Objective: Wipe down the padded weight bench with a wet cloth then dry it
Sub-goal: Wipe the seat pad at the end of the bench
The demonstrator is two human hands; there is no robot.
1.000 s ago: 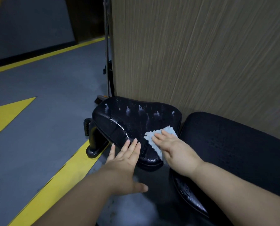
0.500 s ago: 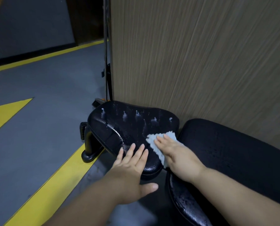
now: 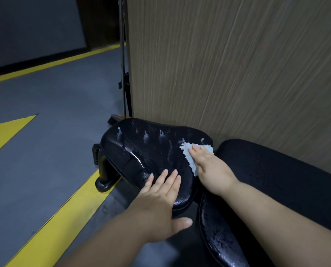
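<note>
Right grip [image 3: 211,167], fingers straight, presses nubby blue cloth [image 3: 187,153] onto glossy wet pad [image 3: 141,151].

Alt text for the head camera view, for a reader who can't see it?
A person's right hand presses a blue cloth flat on a wet black bench pad, while the left hand rests open on its near edge. A second black pad lies to the right, by a wood-grain panel; the grey floor has yellow lines.
</note>
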